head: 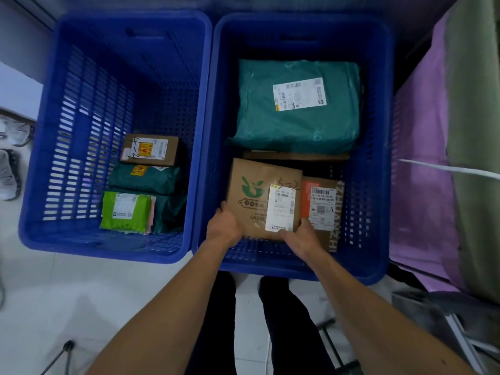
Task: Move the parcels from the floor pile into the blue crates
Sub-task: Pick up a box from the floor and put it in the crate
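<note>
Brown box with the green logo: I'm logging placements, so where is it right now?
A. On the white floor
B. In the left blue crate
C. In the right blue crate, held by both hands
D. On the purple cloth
C: the left hand and right hand hold the brown box by its near corners inside the right blue crate, in front of the teal mailer.

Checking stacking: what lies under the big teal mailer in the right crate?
Under the teal mailer, a brown cardboard edge shows at its near side; the rest is covered.
</note>
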The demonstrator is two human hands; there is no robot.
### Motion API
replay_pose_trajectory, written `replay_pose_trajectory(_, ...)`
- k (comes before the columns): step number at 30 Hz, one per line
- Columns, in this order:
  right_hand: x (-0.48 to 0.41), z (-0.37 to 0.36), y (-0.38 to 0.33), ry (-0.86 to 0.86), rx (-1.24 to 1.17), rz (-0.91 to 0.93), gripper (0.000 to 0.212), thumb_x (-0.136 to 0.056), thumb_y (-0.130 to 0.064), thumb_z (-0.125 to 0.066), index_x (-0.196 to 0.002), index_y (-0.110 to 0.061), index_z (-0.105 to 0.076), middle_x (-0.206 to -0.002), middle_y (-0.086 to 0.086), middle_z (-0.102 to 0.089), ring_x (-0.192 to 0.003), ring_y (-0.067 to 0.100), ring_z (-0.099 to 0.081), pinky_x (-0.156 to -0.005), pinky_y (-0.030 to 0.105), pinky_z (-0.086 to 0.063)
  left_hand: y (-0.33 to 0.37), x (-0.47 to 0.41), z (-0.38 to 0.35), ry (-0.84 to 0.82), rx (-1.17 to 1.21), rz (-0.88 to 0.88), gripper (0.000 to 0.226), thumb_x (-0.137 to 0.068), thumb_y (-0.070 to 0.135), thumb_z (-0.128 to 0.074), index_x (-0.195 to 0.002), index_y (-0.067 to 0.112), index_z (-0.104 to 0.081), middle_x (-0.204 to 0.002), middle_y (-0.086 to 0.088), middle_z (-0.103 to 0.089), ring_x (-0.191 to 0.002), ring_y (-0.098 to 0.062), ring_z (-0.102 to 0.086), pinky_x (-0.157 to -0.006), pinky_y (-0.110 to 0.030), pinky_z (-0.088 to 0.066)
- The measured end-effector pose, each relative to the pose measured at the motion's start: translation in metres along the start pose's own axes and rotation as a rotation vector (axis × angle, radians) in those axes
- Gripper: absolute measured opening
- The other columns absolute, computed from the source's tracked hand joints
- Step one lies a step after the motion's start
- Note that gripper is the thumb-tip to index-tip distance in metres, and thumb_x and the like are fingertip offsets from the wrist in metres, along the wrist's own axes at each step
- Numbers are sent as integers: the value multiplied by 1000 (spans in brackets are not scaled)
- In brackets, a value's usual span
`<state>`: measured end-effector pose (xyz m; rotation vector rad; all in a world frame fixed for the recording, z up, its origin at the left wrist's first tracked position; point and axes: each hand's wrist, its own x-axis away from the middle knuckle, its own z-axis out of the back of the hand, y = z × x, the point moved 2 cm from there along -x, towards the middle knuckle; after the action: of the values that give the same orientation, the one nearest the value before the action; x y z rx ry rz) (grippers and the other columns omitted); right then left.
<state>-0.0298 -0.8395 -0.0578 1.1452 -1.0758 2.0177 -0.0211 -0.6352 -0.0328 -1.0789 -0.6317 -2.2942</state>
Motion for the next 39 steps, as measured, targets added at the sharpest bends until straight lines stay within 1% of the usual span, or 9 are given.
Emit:
replay_pose_trajectory(2, 4, 2, -3, -23, -8, -5, 64, -88, -28, -72, -142, -14, -40, -137, 2, -57, -110, 19, -56, -92, 32, -46, 2, -2, -5, -24, -57, -5, 81, -93, 20, -57, -155, 2, -9, -153, -21, -29, -132, -39, -42, -109, -47, -37)
replay_pose_trajectory(5, 8, 3, -12, -63, -15, 14, 52, -95, -23, -66, -142, -13, -44, -136, 1, -59, -107, 17, -54, -87, 28, -40, 12, -5, -16, -83, -91, -46, 79, -92, 25, -60, -153, 3, -16, -156, -18, -24, -131, -38, -43, -108, -46, -40)
replay_pose_trajectory(9, 10, -2, -25, -78, 8, 3, 43, -95, -26, -64, -134, -12, -52, -129, 2, -63, -100, 17, -55, -81, 29, -41, 24, 0, -27, -184, -85, -75, 80, -91, 34, -62, -156, 15, -19, -148, -13, -41, -127, -33, -50, -104, -44, -46)
replay_pose_trajectory(13, 17, -6, -37, -112, 4, 54, 36, -95, -23, -61, -131, -19, -63, -129, -1, -66, -106, 18, -61, -82, 27, -45, 23, 1, -28, -225, -55, -105, 64, -82, 47, -66, -139, 31, -42, -127, 0, -63, -107, -22, -62, -95, -44, -52)
replay_pose_trajectory(23, 77, 17, -68, -85, 78, 40, 42, -93, -34, -56, -125, -7, -57, -107, 6, -66, -97, 23, -62, -86, 36, -53, 35, 50, 17, -205, -102, -179, 56, -90, 54, -59, -138, 27, -49, -132, 0, -61, -114, -24, -59, -95, -33, -47)
replay_pose_trajectory(26, 108, 30, -73, -81, 135, 44, 53, -92, -39, -54, -131, -3, -51, -104, 7, -63, -96, 25, -61, -91, 41, -53, 40, 77, 35, -196, -93, -151, 74, -88, 64, -57, -144, 18, -45, -138, -8, -56, -120, -29, -56, -97, -35, -47)
replay_pose_trajectory(32, 158, 38, -90, -72, 206, 79, 58, -99, -42, -54, -139, 1, -48, -118, 13, -60, -109, 30, -58, -92, 38, -50, 28, 96, 53, -138, -48, -160, 92, -66, 89, -47, -134, 27, -55, -135, -3, -61, -115, -25, -58, -99, -43, -49)
replay_pose_trajectory(36, 190, 27, -110, -117, 276, 139, 60, -100, -46, -52, -138, 1, -52, -115, 13, -64, -102, 27, -61, -79, 34, -46, 27, 165, 91, -67, 20, -172, 73, -91, 66, -49, -144, 16, -47, -145, -9, -50, -129, -31, -49, -103, -37, -41)
replay_pose_trajectory(39, 212, 14, -125, -127, 315, 194, 60, -101, -46, -51, -135, 3, -53, -125, 17, -63, -111, 31, -61, -84, 34, -47, 7, 183, 109, -15, 63, -168, 72, -96, 61, -48, -149, 13, -41, -152, -10, -44, -136, -30, -45, -108, -38, -39)
